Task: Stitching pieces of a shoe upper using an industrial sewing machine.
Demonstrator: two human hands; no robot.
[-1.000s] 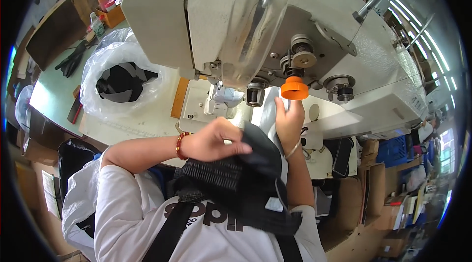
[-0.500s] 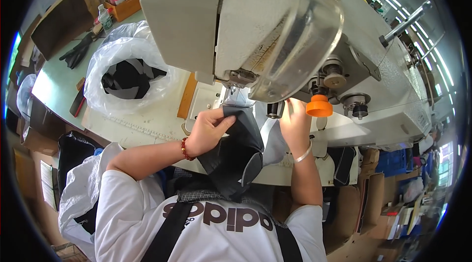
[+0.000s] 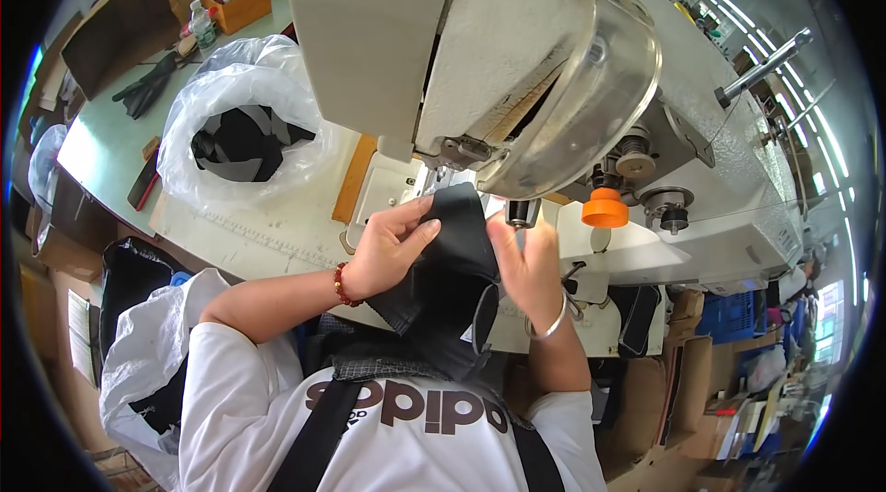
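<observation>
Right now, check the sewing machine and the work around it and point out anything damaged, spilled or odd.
One thing stands out: brownish staining along the slot in the sewing machine, odd against its pale casing; grease or wear, I cannot tell. The black fabric in the left hand shows no visible tear, and nothing looks spilled.

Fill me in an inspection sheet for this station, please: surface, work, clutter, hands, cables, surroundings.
Surface: pale table, scale markings along it.
Work: black fabric piece, far edge close to the sewing machine.
Clutter: clear plastic bag holding dark pieces; bottle.
Hands: left hand pinches the fabric's left edge; right hand at its right edge, grip unclear.
Cables: nothing seen for certain.
Surroundings: cardboard, blue crate at right.
</observation>
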